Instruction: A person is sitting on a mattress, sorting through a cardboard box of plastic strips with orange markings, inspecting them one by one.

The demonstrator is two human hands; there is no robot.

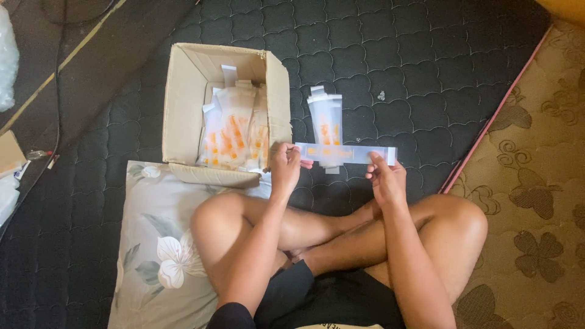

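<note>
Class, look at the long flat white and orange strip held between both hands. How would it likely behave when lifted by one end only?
The strip looks thin and flat, so probably light. It spans straight between the left hand and right hand, which suggests some stiffness, though one-ended it may droop. Its glossy look hints it could slip.

A long, flat translucent pouch (345, 153) with orange markings hangs level in the air — pinched at its two ends, just right of the open cardboard box (183, 91) and directly over a small pile of like pouches (325, 122) — lying lengthwise on the dark mattress.
</note>
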